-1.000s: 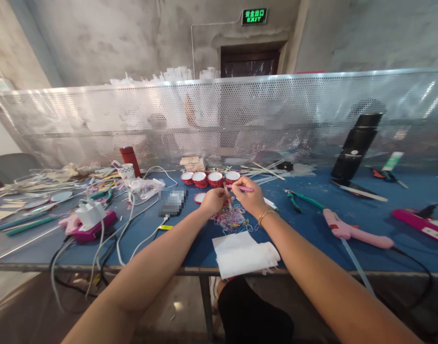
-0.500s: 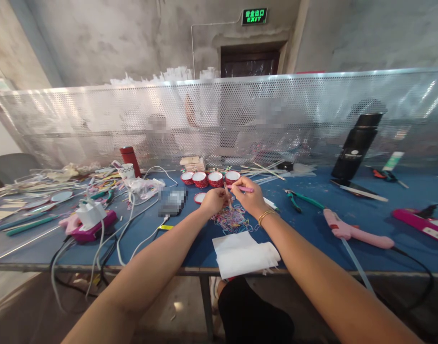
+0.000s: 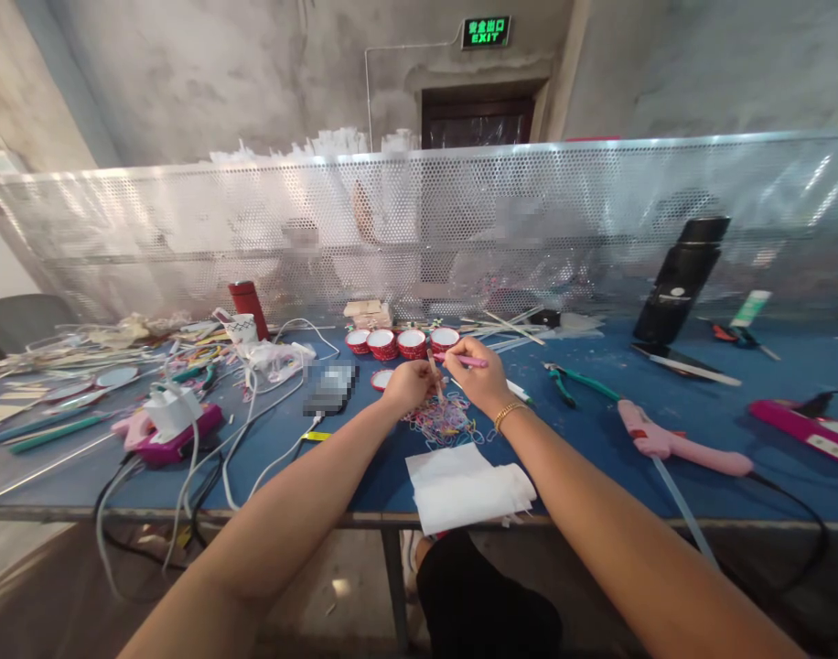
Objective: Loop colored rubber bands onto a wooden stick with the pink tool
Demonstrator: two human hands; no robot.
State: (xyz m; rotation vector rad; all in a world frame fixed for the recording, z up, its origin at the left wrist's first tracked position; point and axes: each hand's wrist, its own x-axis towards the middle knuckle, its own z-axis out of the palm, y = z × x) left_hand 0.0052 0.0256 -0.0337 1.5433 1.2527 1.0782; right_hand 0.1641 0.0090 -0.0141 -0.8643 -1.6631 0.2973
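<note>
Over the blue table, my left hand (image 3: 412, 386) pinches a thin, light wooden-looking stick (image 3: 431, 360) that stands roughly upright. Close against it, my right hand (image 3: 480, 373) grips a pink pen-like tool (image 3: 469, 361), whose tip points left at the stick. What the tip touches is too small to make out. Beneath both hands spreads a pile of small coloured loops (image 3: 446, 423). Just behind the hands stand several red patterned cups (image 3: 412, 343) with white insides. A small white disc with a red rim (image 3: 381, 379) lies left of my left hand.
White tissue sheets (image 3: 467, 494) lie at the front edge. To the right are green-handled pliers (image 3: 563, 384), a pink glue gun (image 3: 686, 448) and a black bottle (image 3: 683, 279). A phone (image 3: 329, 389), cables and a power strip (image 3: 178, 439) occupy the left. A perforated metal screen (image 3: 254, 229) stands behind.
Almost nothing differs. Both hands keep their holds on the stick and the pink tool, with at most a slight shift of the right hand.
</note>
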